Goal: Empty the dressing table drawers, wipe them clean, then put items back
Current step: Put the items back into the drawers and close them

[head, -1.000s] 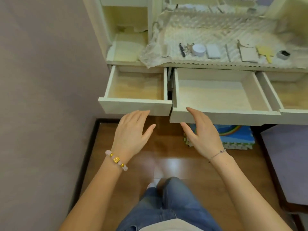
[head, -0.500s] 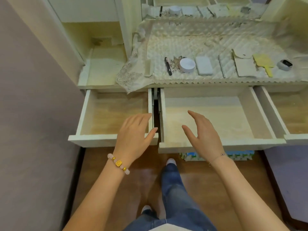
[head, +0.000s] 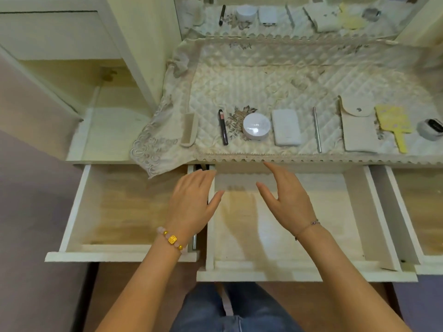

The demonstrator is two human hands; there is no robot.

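Cream-white drawers stand pulled out beneath the table (head: 115, 140): the left drawer (head: 124, 256), the middle drawer (head: 306, 275) and part of a right drawer (head: 429, 267), all bare inside. Over the gap between the first two, the left hand (head: 191, 202) hovers flat with fingers spread, holding nothing. Above the middle drawer's floor, the right hand (head: 287, 200) is likewise open and empty. Beyond the fingertips, on the quilted cloth (head: 263, 80), lie a comb (head: 189, 130), pen (head: 223, 127), round case (head: 256, 127) and white box (head: 286, 128).

Both hands spread above middle drawer (head: 359, 212), empty-handed.
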